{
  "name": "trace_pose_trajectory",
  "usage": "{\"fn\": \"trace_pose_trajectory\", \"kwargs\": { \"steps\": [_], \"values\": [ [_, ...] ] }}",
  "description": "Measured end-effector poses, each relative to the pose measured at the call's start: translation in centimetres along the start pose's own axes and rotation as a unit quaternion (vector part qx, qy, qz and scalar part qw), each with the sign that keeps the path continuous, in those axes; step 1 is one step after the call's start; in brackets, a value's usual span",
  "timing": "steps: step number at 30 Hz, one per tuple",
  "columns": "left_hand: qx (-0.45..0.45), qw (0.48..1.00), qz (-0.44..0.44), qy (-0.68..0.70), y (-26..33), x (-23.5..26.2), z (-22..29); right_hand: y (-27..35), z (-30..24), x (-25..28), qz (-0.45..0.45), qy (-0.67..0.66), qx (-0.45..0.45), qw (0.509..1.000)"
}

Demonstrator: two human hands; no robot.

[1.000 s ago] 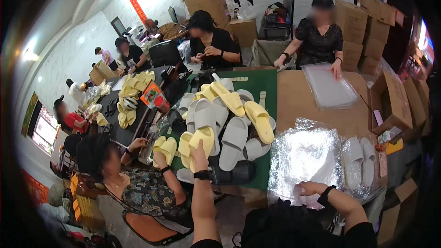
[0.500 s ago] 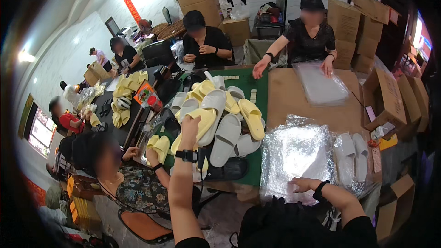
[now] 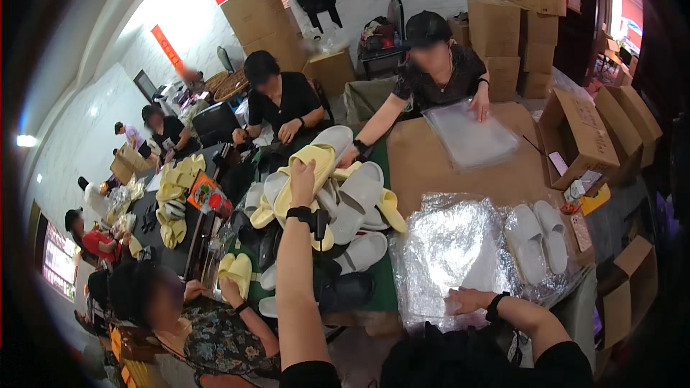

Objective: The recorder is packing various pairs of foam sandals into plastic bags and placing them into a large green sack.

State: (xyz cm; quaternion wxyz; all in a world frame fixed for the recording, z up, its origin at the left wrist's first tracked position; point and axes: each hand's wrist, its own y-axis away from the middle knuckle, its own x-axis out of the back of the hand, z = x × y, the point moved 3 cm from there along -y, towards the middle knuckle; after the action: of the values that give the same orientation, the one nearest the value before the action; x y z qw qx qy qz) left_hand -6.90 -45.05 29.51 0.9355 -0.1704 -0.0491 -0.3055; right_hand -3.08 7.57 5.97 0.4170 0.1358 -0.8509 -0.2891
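My left hand (image 3: 302,181) reaches over a heap of slide slippers and grips a yellow slipper (image 3: 317,159) near the top. Pale grey slippers (image 3: 357,188) lie around and under it, with dark slippers (image 3: 353,289) at the heap's near edge. On the right, my right hand (image 3: 467,300) rests with fingers extended on the near edge of a shiny stack of clear plastic bags (image 3: 453,233). Beside that stack lies a pair of pale grey slippers (image 3: 528,244) on clear film. Across the table, a co-worker's hand (image 3: 348,156) touches the far side of the heap.
That co-worker's other hand steadies clear plastic sheets (image 3: 474,136) on a brown cardboard sheet (image 3: 413,162). At left, another person holds yellow slippers (image 3: 236,271). An open carton (image 3: 578,129) and a phone (image 3: 581,232) are at the right. More slippers cover a dark table (image 3: 183,244).
My left hand has moved up and farther into the heap, shifting slippers. My right hand has come down onto the bags. The co-worker across has leaned forward and reached into the heap.
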Motion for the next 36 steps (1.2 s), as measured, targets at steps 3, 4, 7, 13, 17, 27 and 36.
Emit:
{"fn": "trace_pose_trajectory", "kwargs": {
  "steps": [3,4,7,13,17,27,36],
  "values": [
    [-0.097,0.985,-0.035,-0.136,-1.4,-4.0,1.5,-0.5,1.7,-1.9,0.006,-0.018,-0.015,1.000],
    [-0.100,0.985,-0.037,-0.133,-1.9,-4.8,1.9,-1.4,3.3,-4.0,0.050,-0.038,-0.012,0.998],
    [-0.080,0.985,-0.075,-0.133,-1.0,-6.9,3.2,-2.1,4.2,-5.0,0.044,-0.052,-0.001,0.998],
    [-0.174,0.925,0.096,-0.324,5.9,-0.3,4.8,-1.8,3.5,-4.1,0.042,-0.061,-0.008,0.997],
    [-0.030,0.854,0.291,-0.431,18.0,7.1,-1.7,-0.4,4.0,-3.7,0.101,-0.091,0.007,0.991],
    [0.369,0.900,0.198,0.118,28.2,8.2,-15.4,-0.1,5.5,-5.3,0.109,-0.056,0.025,0.992],
    [0.360,0.858,0.221,-0.294,21.5,5.9,-12.5,-1.1,4.0,-4.9,0.093,-0.023,0.010,0.995]
  ]
}}
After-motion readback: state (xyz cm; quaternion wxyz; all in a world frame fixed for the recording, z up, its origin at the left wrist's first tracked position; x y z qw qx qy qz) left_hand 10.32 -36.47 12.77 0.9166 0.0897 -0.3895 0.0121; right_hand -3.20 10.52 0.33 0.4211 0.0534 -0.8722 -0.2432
